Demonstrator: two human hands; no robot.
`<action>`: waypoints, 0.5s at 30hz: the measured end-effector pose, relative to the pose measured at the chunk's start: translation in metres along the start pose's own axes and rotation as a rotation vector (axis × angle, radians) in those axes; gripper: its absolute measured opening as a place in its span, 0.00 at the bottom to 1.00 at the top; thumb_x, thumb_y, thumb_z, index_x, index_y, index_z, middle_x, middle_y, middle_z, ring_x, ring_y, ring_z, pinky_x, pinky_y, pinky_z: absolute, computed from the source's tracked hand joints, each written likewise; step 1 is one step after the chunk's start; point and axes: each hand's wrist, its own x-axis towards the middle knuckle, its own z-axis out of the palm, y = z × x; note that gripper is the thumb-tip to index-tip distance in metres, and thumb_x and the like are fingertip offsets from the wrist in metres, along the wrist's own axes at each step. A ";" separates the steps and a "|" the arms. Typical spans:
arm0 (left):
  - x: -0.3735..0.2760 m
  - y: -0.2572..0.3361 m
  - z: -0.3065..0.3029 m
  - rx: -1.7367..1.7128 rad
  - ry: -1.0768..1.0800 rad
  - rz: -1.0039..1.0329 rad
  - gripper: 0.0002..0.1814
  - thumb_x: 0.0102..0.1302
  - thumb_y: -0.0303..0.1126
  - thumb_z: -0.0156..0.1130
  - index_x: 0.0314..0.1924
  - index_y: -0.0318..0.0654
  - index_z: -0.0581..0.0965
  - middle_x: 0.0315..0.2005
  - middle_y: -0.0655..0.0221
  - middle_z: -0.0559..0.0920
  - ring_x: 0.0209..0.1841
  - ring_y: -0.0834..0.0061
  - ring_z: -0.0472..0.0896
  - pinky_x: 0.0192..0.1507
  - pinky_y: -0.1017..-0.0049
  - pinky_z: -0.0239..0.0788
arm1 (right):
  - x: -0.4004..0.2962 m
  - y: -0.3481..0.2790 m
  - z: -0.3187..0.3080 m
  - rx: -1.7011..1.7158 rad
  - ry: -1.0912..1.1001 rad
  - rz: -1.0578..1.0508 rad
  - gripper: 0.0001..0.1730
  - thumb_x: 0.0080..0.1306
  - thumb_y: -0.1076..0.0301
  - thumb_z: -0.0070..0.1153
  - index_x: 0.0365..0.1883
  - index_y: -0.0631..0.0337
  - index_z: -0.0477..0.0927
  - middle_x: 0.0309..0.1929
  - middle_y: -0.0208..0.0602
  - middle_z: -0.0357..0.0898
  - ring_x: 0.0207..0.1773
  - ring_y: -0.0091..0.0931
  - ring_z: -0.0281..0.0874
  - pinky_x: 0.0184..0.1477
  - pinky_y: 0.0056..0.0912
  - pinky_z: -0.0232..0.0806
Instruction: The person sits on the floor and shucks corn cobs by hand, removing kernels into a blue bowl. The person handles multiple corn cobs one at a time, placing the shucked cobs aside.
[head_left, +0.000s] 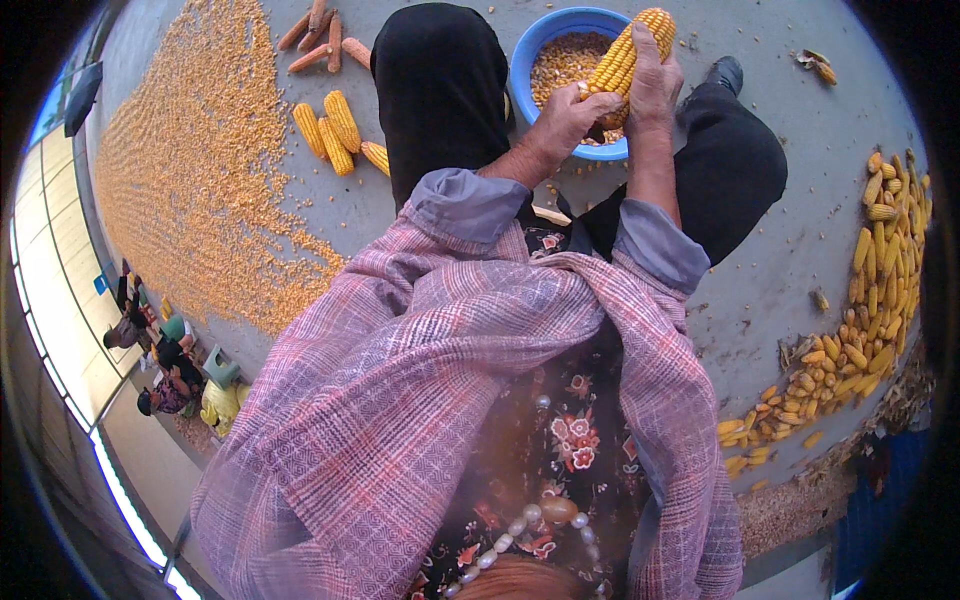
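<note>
A yellow ear of corn (621, 61) is held at a slant over a blue plastic basin (523, 75). My right hand (654, 82) wraps the ear from the right side, its thumb lying along the kernels. My left hand (574, 116) grips the lower part, thumb pressed against it; those fingers are partly hidden. Loose corn kernels (566, 60) fill the bottom of the basin, which stands on the ground between my legs. Several whole ears of corn (334, 135) lie by my left knee, and stripped cobs (322, 34) are piled beyond them.
Shelled kernels (202, 187) spread widely over the concrete ground (480, 15) at left. A long heap of unshelled ears (885, 262) curves along the right. Two people (169, 375) are at the far left, near a green stool (221, 367) and a yellow sack (219, 405).
</note>
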 end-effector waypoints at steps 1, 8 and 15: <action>0.000 0.000 -0.002 0.014 -0.002 -0.001 0.22 0.68 0.44 0.59 0.51 0.31 0.75 0.42 0.65 0.79 0.45 0.71 0.82 0.43 0.71 0.78 | 0.001 0.000 0.000 0.009 0.007 0.020 0.22 0.67 0.55 0.64 0.48 0.65 0.76 0.40 0.31 0.79 0.39 0.20 0.77 0.42 0.26 0.71; 0.005 -0.021 -0.019 0.433 -0.087 0.621 0.18 0.63 0.27 0.65 0.52 0.31 0.75 0.47 0.59 0.80 0.46 0.68 0.83 0.42 0.70 0.80 | 0.004 0.001 -0.003 0.028 -0.010 -0.004 0.22 0.67 0.54 0.63 0.48 0.63 0.75 0.37 0.32 0.79 0.35 0.24 0.81 0.38 0.28 0.76; -0.001 -0.002 -0.001 -0.027 -0.022 0.134 0.19 0.70 0.42 0.56 0.49 0.30 0.77 0.46 0.61 0.78 0.47 0.72 0.82 0.43 0.71 0.80 | -0.002 0.001 0.000 -0.013 -0.016 -0.037 0.23 0.67 0.54 0.63 0.49 0.64 0.76 0.38 0.32 0.78 0.36 0.23 0.80 0.39 0.27 0.74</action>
